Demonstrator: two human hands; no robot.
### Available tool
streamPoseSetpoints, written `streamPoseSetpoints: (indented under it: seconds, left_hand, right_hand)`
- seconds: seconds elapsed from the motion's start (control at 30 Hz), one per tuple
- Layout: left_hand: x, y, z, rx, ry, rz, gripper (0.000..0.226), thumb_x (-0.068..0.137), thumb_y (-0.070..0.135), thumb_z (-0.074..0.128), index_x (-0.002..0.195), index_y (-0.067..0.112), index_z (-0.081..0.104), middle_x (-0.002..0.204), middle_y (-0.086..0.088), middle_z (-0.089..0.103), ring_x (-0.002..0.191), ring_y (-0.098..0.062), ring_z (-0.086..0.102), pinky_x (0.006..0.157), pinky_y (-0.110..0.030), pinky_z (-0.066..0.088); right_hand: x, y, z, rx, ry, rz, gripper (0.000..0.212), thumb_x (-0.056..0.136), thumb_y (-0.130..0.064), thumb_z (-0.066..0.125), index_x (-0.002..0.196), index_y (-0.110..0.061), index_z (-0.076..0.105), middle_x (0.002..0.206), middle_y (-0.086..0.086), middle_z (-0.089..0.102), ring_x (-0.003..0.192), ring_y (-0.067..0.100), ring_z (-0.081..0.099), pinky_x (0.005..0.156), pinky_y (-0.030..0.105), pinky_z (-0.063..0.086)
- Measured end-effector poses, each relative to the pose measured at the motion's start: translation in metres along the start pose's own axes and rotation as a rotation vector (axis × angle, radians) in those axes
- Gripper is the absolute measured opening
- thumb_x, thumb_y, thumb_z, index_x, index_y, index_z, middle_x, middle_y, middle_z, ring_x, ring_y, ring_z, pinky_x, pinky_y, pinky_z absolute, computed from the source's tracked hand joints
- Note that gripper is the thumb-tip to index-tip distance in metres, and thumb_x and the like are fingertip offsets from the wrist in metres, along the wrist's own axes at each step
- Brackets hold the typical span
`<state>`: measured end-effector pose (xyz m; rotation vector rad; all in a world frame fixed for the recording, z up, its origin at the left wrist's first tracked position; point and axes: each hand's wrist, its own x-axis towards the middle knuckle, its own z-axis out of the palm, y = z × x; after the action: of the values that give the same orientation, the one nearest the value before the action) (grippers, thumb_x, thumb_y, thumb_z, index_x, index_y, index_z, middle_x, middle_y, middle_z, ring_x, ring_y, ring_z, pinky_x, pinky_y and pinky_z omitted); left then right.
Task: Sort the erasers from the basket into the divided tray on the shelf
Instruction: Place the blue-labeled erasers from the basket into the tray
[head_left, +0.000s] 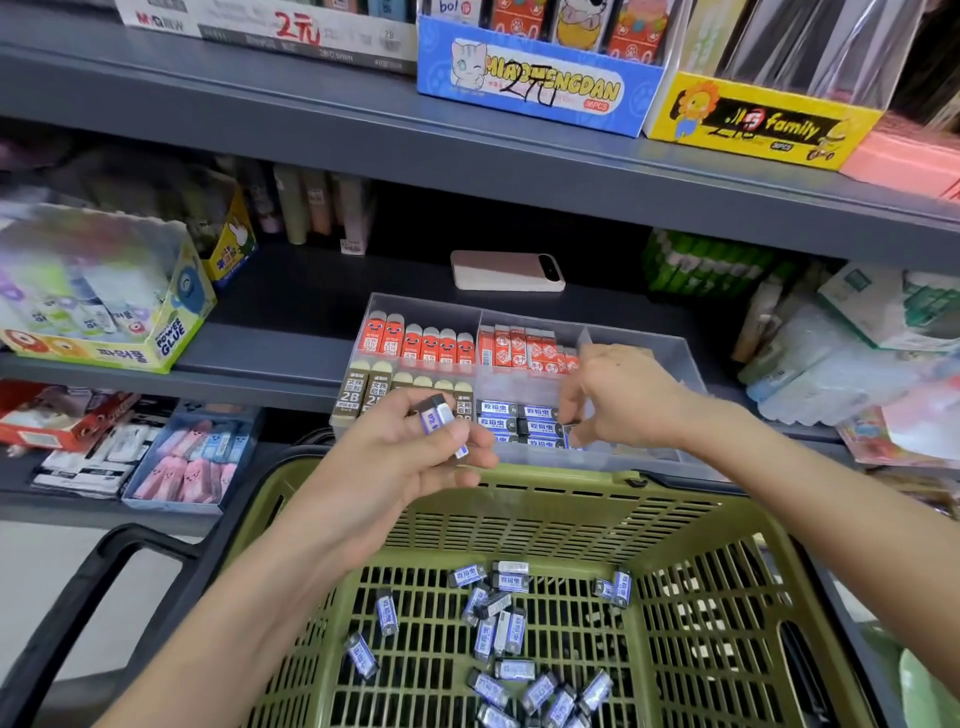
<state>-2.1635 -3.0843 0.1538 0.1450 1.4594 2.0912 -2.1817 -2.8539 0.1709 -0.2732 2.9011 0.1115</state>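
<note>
My left grip (410, 462) curled round a small stack of erasers (441, 422), held just above the far rim of the green basket (545, 486). My right grip (623, 400) reached down into the divided tray (654, 348) on the shelf (270, 364), thumb and forefinger pinching one eraser (570, 423) at the right end of the blue rows in a front compartment. Loose erasers (498, 631) lay scattered on the basket floor. Red erasers (415, 343) stood in the back compartments.

Blue-and-white eraser (440, 417) in my left hand (410, 462); matching erasers (511, 631) dot the olive-green slotted basket (519, 525); red-sleeved rows (421, 345) at twelve o'clock.
</note>
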Motion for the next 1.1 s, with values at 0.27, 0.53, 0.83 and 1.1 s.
streamPoseSetpoints:
  seconds: [0.27,0.53,0.83,1.1]
  left_hand:
    - [0.004,-0.004,0.0,0.094,0.044,0.042,0.034,0.07,0.026,0.064,0.091,0.011,0.042,0.082,-0.015,0.073,0.068,-0.02,0.07,0.046,-0.019,0.045]
    - [0.007,-0.007,-0.003,0.099,0.082,0.07,0.035,0.059,0.033,0.076,0.083,0.01,0.066,0.078,-0.01,0.071,0.071,-0.016,0.063,0.053,-0.018,0.048]
    - [0.009,-0.01,0.001,0.128,0.106,0.076,0.041,0.055,0.038,0.076,0.084,0.01,0.065,0.069,0.0,0.066,0.066,-0.013,0.06,0.049,-0.018,0.044]
    - [0.009,-0.015,0.007,0.225,0.136,0.115,0.038,0.067,0.032,0.07,0.095,0.007,0.067,0.069,0.003,0.066,0.06,-0.008,0.059,0.049,-0.017,0.044]
  right_hand:
    - [-0.003,0.007,0.012,-0.153,0.038,-0.049,0.017,0.085,-0.037,0.056,0.088,-0.03,0.072,0.097,-0.007,0.066,0.112,0.018,0.045,0.08,0.03,0.028]
    - [0.002,0.011,0.019,-0.167,0.03,-0.081,0.025,0.091,-0.035,0.046,0.092,-0.031,0.071,0.096,-0.01,0.064,0.104,0.017,0.042,0.081,0.031,0.028]
    - [-0.008,0.008,0.027,-0.229,0.157,-0.077,0.041,0.091,-0.025,0.047,0.129,-0.04,0.046,0.091,0.003,0.049,0.073,0.015,0.012,0.064,0.033,0.008]
    - [-0.016,0.004,0.028,-0.181,0.214,-0.051,0.046,0.094,-0.03,0.046,0.137,-0.044,0.039,0.07,-0.009,0.026,0.066,0.009,-0.003,0.057,0.035,0.002]
